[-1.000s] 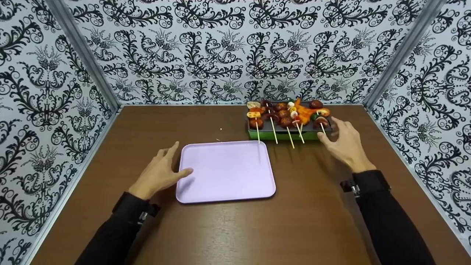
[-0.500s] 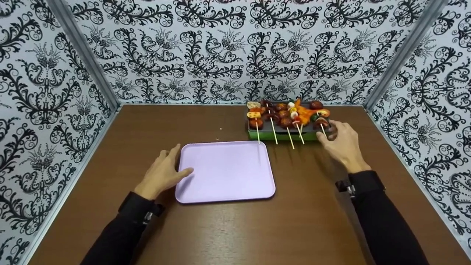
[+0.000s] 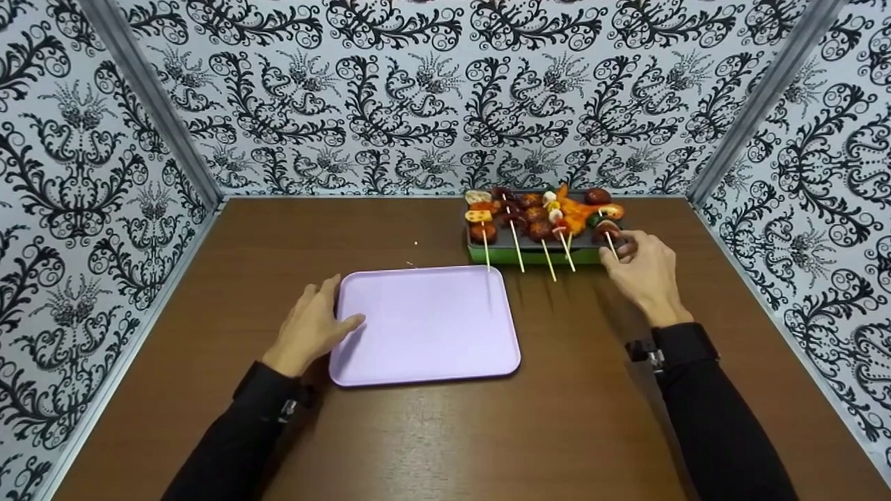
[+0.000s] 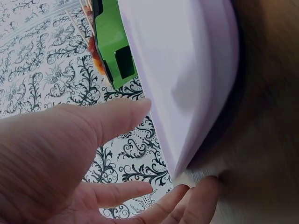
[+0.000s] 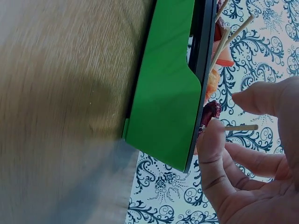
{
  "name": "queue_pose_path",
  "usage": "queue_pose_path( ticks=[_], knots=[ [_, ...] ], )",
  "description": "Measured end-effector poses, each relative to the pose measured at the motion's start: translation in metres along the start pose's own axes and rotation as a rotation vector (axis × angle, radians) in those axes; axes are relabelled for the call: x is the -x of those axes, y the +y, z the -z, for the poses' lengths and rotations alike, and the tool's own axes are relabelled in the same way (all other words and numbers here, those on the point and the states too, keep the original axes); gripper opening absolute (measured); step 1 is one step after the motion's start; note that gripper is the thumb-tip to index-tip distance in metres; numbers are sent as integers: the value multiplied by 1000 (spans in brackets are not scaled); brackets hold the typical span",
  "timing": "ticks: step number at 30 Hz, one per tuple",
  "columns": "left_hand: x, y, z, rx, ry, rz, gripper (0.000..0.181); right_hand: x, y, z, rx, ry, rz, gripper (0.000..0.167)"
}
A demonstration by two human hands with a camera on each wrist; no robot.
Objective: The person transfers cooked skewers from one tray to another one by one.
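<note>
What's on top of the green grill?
Food skewers, an orange piece and a round reddish-brown piece. The black surface under them is covered; in the head view, the right hand hides the near right corner.

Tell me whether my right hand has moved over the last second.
Yes: in the head view, the right hand has shifted slightly left against the green grill, closing in on the rightmost skewer.

Plastic and wood finishes

Tray [image 3: 428,327]: smooth plastic look, soft sheen. Under it, worktop [image 3: 445,438]: wood grain, slightly glossy. Right-rear of tray, grill box [image 5: 163,98]: smooth plastic look; skewer sticks [image 3: 549,261]: bare wood, matt; food pieces [image 3: 539,229]: glossy.
</note>
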State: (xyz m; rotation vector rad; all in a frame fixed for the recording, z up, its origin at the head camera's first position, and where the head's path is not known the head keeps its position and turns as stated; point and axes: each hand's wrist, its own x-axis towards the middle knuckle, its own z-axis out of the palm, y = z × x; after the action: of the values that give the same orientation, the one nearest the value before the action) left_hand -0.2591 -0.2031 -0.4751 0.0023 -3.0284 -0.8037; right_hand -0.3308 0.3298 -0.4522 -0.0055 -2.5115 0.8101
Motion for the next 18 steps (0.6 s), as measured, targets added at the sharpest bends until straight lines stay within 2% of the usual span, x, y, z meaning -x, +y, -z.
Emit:
queue_pose_path(
  ticks=[8,13,18],
  knots=[
    [-4,0,-3,-6,40,5,80,1,-5,-3,-8,35,-40,37],
    [-6,-2,-4,-5,55,-35,66,1,-8,-3,-5,29,-82,30],
    [-8,-3,-3,-1,49,-43,54,1,-8,1,11,23,-112,24]
  ],
)
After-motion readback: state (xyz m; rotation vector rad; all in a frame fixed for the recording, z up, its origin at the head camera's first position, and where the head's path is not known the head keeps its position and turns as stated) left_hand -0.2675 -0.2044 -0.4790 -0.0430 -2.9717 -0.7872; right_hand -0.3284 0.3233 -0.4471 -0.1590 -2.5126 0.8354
